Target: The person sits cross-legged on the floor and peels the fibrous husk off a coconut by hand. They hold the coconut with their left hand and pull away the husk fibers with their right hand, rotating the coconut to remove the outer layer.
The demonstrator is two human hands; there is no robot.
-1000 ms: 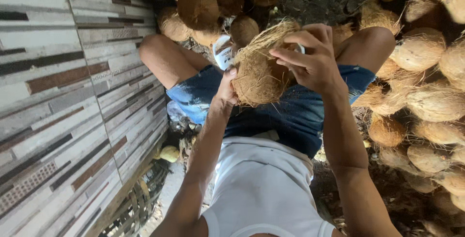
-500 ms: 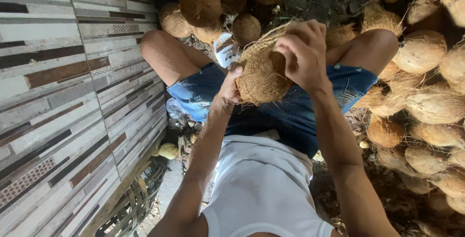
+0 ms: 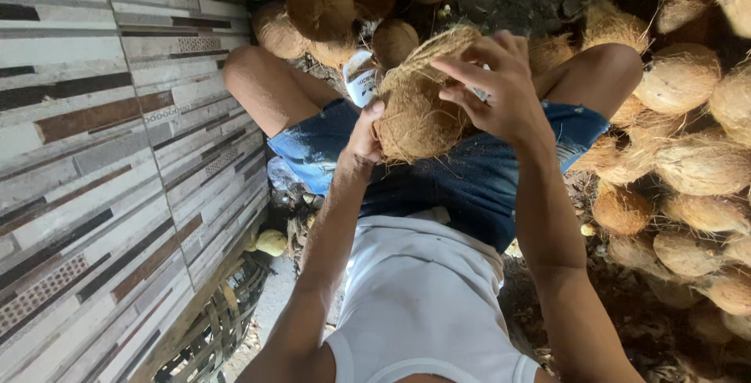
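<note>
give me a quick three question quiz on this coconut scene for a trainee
1. True or false: both hands are on the same coconut.
2. What lies to the right of the person's legs? A) a stack of plates B) a heap of husked coconuts C) a bucket of water
3. Fill in: the surface on the left side of the view is a striped ____ wall.

Key:
1. True: the left hand and the right hand both grip the fibrous coconut above the lap.
2. B: the heap of husked coconuts.
3. Tiled: the tiled wall.
</note>
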